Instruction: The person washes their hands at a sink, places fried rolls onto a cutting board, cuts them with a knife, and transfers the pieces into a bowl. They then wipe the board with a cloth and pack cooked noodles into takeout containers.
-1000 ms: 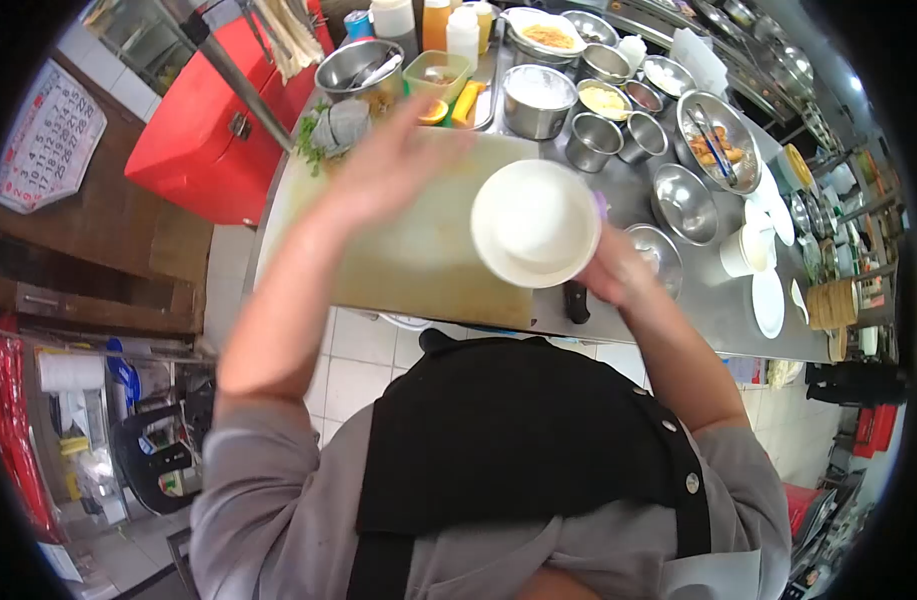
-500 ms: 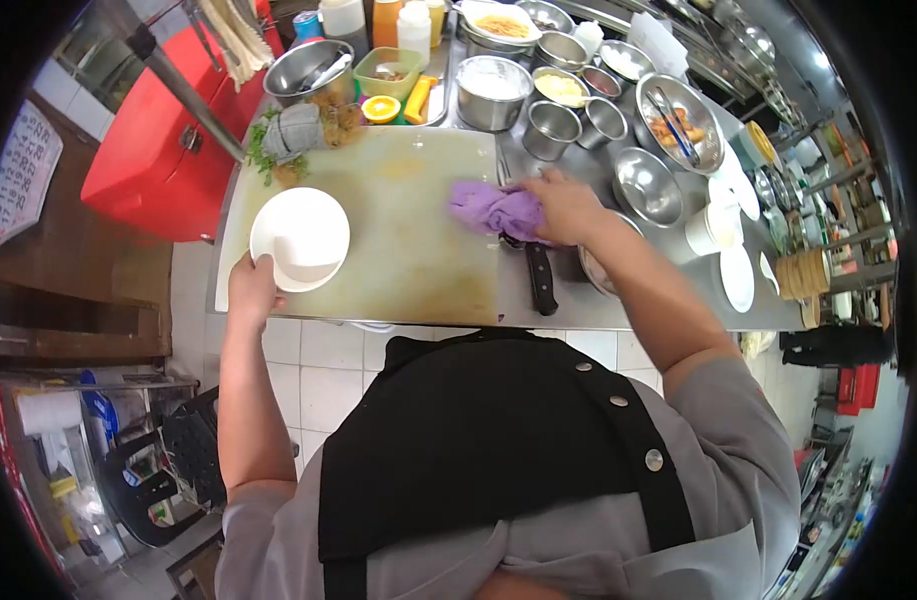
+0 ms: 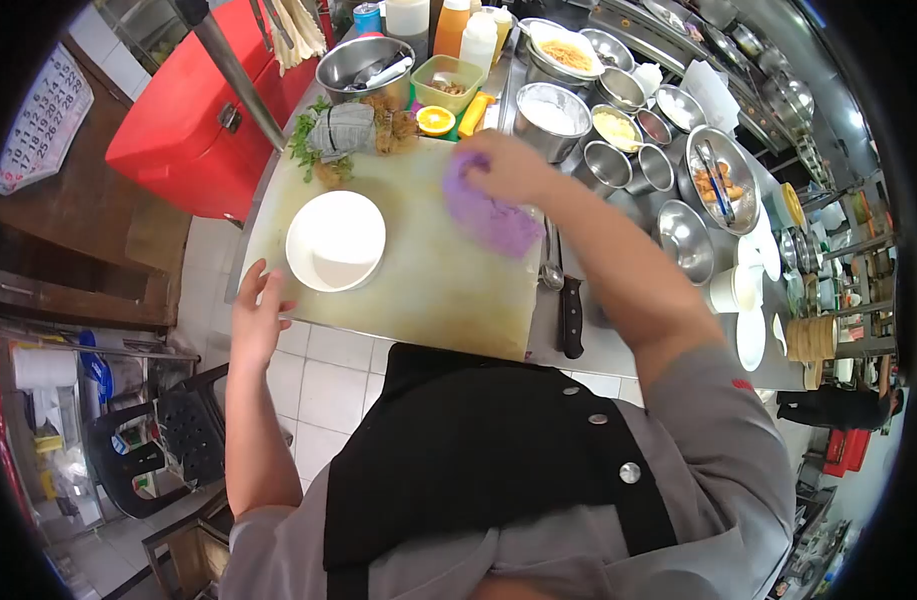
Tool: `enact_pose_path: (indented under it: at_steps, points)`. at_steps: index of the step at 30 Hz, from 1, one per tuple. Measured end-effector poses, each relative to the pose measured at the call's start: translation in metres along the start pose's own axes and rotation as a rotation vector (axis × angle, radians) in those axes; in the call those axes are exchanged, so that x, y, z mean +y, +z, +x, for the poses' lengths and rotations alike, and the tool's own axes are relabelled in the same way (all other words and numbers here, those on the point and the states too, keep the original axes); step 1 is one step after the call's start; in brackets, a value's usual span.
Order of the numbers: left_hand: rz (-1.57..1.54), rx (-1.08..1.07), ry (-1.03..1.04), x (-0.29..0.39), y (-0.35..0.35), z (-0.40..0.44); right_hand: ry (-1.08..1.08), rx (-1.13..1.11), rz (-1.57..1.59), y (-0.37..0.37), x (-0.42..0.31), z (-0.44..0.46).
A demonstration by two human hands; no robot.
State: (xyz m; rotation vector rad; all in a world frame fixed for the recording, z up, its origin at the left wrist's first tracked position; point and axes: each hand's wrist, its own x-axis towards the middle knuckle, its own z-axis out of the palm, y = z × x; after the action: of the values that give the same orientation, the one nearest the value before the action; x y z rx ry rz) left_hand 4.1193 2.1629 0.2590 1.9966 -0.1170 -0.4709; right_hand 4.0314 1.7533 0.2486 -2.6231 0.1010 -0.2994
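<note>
A white bowl (image 3: 336, 242) stands on the left part of the pale cutting board (image 3: 428, 310). Just left of the bowl, past the board's edge, my left hand (image 3: 261, 312) is free, its fingers apart and touching nothing I can see. My right hand (image 3: 498, 165) grips one end of a purple cloth (image 3: 496, 222), which hangs blurred over the right side of the board. A black-handled knife (image 3: 572, 318) and a spoon (image 3: 551, 272) lie on the metal counter right of the board. Behind the bowl rests a grey-wrapped bundle (image 3: 344, 130) with green herbs.
Along the back are a halved orange (image 3: 435, 121), a green tub (image 3: 446, 84), squeeze bottles (image 3: 477, 42) and a steel pot of white powder (image 3: 552, 120). Steel bowls (image 3: 684, 240) and a bowl of fried food with tongs (image 3: 720, 180) stand at right. A red cooler (image 3: 193, 125) is at left.
My left hand has let go of the bowl and drawn back from it. My right hand has lifted the purple cloth off the counter and carried it left over the board.
</note>
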Motion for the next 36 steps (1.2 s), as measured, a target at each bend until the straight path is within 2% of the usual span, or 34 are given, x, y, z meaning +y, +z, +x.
enact_pose_path:
  at_steps: [1,4,6,10,14,17,19,21,23,25,26,27,28,29,30,33,34,36]
  points:
    - [0.003,0.006,0.007,-0.003,-0.007,-0.003,-0.127,-0.08,-0.041,0.023,0.004,0.005]
    - [0.033,0.018,-0.023,-0.012,-0.022,-0.007,-0.151,0.246,-0.343,0.074,-0.001,-0.01]
    - [0.059,0.053,-0.051,-0.012,-0.028,-0.011,-0.094,0.11,-0.329,0.071,0.009,-0.008]
    - [0.046,0.088,-0.044,-0.014,-0.041,-0.021,0.134,-0.145,-0.358,0.038,0.004,0.007]
    - [-0.004,0.165,-0.005,-0.03,-0.057,-0.026,0.271,-0.199,-0.525,-0.006,0.04,-0.025]
    - [-0.029,0.216,-0.002,-0.036,-0.059,-0.029,0.478,-0.095,-0.414,-0.052,0.036,-0.076]
    - [-0.036,0.196,-0.01,-0.041,-0.057,-0.019,0.548,-0.005,-0.503,-0.056,0.048,-0.111]
    - [-0.025,0.18,0.021,-0.037,-0.047,-0.008,0.464,0.023,-0.516,-0.051,0.08,-0.141]
    - [0.002,0.163,0.055,-0.028,-0.039,-0.001,0.334,0.157,-0.581,-0.068,0.076,-0.163]
    - [0.003,0.186,0.078,-0.016,-0.027,-0.002,0.523,0.162,-0.464,-0.124,0.089,-0.169]
    - [0.021,0.189,0.065,-0.009,-0.022,-0.005,0.617,0.161,-0.404,-0.159,0.098,-0.176]
    - [0.045,0.21,0.069,0.003,-0.014,-0.013,0.731,0.281,-0.488,-0.194,0.113,-0.186]
    - [0.064,0.212,0.073,0.013,-0.007,-0.02,0.704,0.33,-0.563,-0.227,0.156,-0.206]
    - [0.084,0.218,0.075,0.017,0.0,-0.028,0.785,0.329,-0.607,-0.255,0.183,-0.224]
    - [0.079,0.213,0.09,0.015,0.004,-0.033,0.979,0.217,-0.613,-0.275,0.209,-0.236]
    - [0.144,0.202,0.076,0.032,0.027,-0.061,1.005,0.082,-0.693,-0.282,0.281,-0.269]
    - [0.147,0.212,0.089,0.036,0.035,-0.069,1.061,-0.042,-0.643,-0.283,0.289,-0.268]
    - [0.152,0.223,0.109,0.048,0.044,-0.088,1.018,-0.008,-0.592,-0.271,0.298,-0.27]
